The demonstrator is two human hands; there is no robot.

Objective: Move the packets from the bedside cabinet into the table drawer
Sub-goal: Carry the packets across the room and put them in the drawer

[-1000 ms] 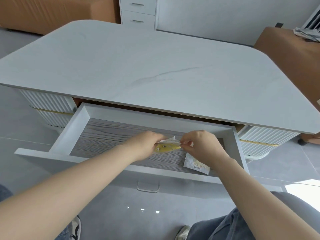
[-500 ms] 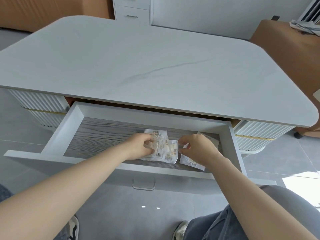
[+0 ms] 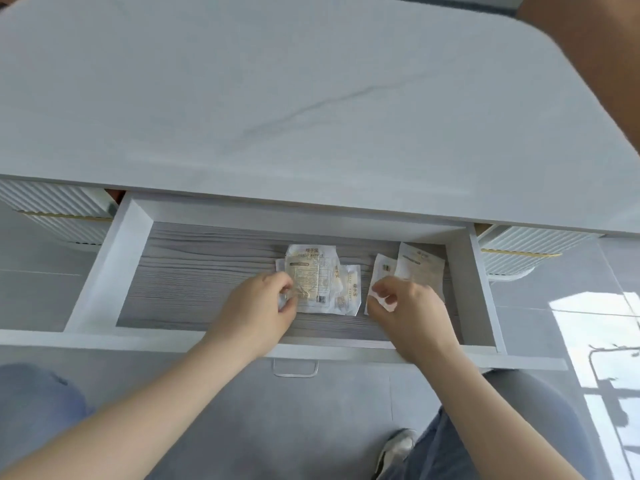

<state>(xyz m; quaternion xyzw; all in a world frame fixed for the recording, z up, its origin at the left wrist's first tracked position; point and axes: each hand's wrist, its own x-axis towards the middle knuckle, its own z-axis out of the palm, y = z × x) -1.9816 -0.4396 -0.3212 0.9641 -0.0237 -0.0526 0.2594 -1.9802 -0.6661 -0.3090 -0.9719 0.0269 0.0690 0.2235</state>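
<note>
Denim jeans [image 3: 450, 455] and a pale shoe [image 3: 394, 448] sit nearest, over grey floor tiles [image 3: 277, 427]. Beyond them two bare forearms reach over the front edge of the open drawer [image 3: 114, 271], whose clear handle [image 3: 295, 370] hangs below that edge between the arms. The left hand [image 3: 256, 313] rests on the grey wood-grain drawer bottom near its middle. Its fingers are curled onto the near left corner of a printed packet [image 3: 311, 278], gripping the crinkled edge there. That packet lies flat and stretches away from the hand towards the back wall. It overlaps a second packet [image 3: 350, 289], which shows just to its right. The right hand [image 3: 408, 313] is apart from the left, towards the drawer's right side, with its thumb and fingers closed in a pinch on the near corner of a slim packet [image 3: 383, 268]. Touching the far side of that slim one, a white packet [image 3: 420, 268] lies tilted against the back right corner of the drawer, partly hidden behind the right hand's knuckles. All four packets are inside the drawer, beyond the fingertips. Farther on, the pale marbled table top [image 3: 311, 98] overhangs the drawer, with a ribbed white base [image 3: 519, 247] under its right edge and orange-brown furniture [image 3: 595, 46] past the far right corner.
</note>
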